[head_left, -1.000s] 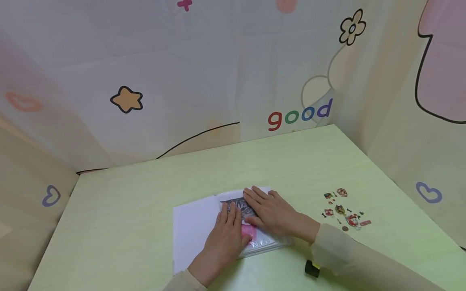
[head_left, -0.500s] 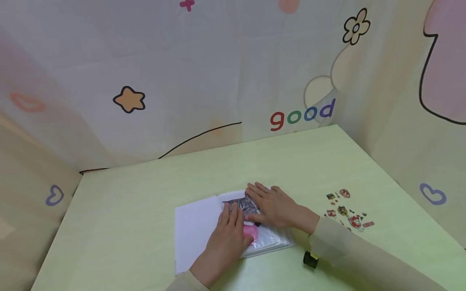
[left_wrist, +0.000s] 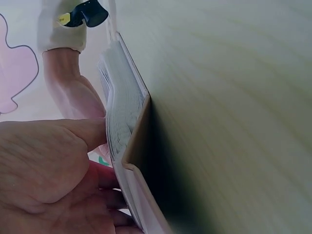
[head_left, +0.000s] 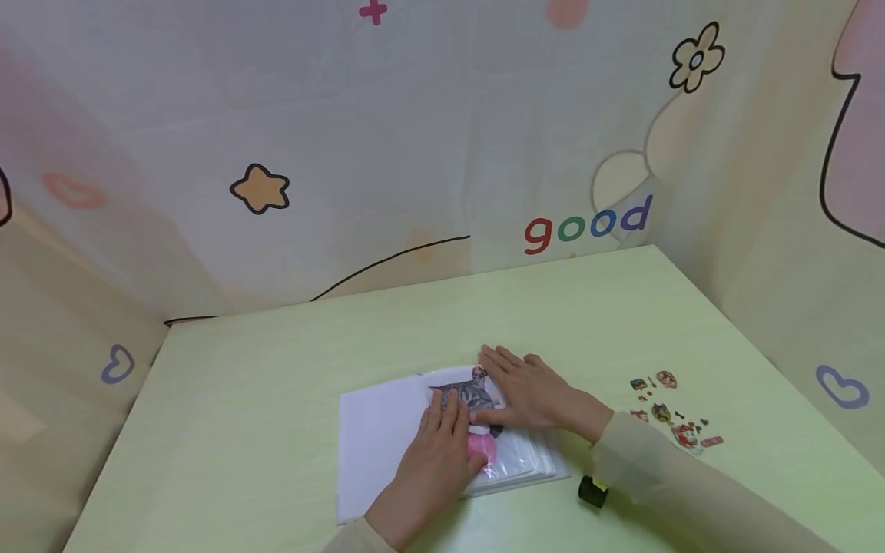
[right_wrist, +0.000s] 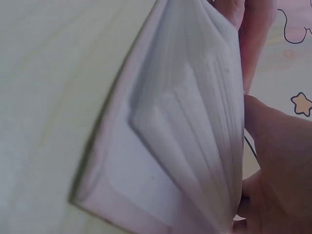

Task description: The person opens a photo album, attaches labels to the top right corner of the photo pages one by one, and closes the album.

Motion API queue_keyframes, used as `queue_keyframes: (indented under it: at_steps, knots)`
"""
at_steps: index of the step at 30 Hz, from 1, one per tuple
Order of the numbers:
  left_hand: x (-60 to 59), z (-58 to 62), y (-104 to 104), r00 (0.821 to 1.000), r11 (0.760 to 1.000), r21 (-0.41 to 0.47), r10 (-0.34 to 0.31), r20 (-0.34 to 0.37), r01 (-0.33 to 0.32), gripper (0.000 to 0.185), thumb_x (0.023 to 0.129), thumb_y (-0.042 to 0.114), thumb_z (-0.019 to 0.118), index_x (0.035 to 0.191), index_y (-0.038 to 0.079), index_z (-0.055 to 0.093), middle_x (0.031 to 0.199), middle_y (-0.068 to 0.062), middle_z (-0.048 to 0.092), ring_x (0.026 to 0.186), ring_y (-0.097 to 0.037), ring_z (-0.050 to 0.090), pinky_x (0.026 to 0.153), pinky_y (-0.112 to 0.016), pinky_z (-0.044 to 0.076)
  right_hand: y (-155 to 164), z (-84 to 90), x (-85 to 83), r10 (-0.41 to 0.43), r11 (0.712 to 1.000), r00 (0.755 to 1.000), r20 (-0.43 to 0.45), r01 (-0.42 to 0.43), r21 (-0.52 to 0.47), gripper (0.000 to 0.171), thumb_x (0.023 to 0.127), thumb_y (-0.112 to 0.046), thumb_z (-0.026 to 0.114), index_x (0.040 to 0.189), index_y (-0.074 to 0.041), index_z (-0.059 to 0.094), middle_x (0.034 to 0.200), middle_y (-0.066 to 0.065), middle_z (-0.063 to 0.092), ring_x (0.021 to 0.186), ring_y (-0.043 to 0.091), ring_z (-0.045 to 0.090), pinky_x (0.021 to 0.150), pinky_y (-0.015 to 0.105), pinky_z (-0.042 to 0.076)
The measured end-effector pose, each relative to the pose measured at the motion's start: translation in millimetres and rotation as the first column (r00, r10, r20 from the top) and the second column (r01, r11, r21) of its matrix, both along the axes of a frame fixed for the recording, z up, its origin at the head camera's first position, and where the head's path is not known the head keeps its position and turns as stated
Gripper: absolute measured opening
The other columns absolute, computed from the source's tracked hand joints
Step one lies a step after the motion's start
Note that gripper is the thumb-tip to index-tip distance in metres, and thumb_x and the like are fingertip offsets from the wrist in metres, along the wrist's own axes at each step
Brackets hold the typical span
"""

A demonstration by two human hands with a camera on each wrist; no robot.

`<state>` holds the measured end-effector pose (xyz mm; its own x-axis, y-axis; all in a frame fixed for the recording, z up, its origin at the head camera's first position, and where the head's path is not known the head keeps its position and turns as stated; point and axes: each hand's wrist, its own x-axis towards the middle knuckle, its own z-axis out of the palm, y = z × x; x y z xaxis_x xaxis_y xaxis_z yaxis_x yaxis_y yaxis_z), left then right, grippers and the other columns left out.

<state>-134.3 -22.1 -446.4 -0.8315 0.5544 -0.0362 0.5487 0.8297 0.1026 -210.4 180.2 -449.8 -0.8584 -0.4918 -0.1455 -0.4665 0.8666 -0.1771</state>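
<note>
Fingers (head_left: 451,415) straight: left hand (head_left: 434,467) close-set, right hand (head_left: 534,393) slightly spread, on album page (head_left: 515,452) (smoothing step, seemingly); next move calls for light, even pressure.

Wears a pale beige fabric left sleeve (head_left: 359,538) and a matching plain right sleeve (head_left: 691,480), both long, ending near the wrists and leaving left hand (head_left: 437,453) and right hand (head_left: 528,393) bare. Shows a small black rounded device (head_left: 592,491) beside the right sleeve, marked with a bright yellow patch (left_wrist: 64,19).

The album pages (head_left: 510,453) are glossy plastic, the backdrop (head_left: 373,153) matt, probably cloth.
</note>
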Motion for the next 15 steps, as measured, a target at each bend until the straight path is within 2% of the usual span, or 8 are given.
queue_keyframes:
  at_steps: [7, 15]
  knots:
    - [0.9, -4.0, -2.4, 1.0, 1.0, 0.016, 0.0, 0.014, 0.0, 0.074, 0.103, 0.044, 0.06, 0.152, -0.009, 0.042, 0.162, -0.026, 0.033, 0.152, -0.044, 0.025, 0.12, -0.049, 0.031, 0.5, -4.4, -2.1, -0.027, 1.0, 1.0, 0.014, 0.027, 0.002, 0.111, 0.09, -0.079, 0.053, 0.162, 0.0, 0.025, 0.169, 0.016, 0.023, 0.155, 0.035, 0.021, 0.117, 0.064, 0.027]
    - [0.0, -1.7, -2.3, 1.0, 1.0, 0.016, -0.019, -0.017, 0.019, 0.073, 0.103, 0.044, 0.06, 0.151, -0.009, 0.043, 0.162, -0.026, 0.034, 0.151, -0.044, 0.026, 0.119, -0.049, 0.033, 3.0, -5.2, -4.8, -0.012, 1.0, 1.0, 0.008, 0.012, -0.003, 0.111, 0.09, -0.078, 0.052, 0.162, 0.001, 0.024, 0.169, 0.017, 0.022, 0.155, 0.036, 0.02, 0.116, 0.064, 0.027]
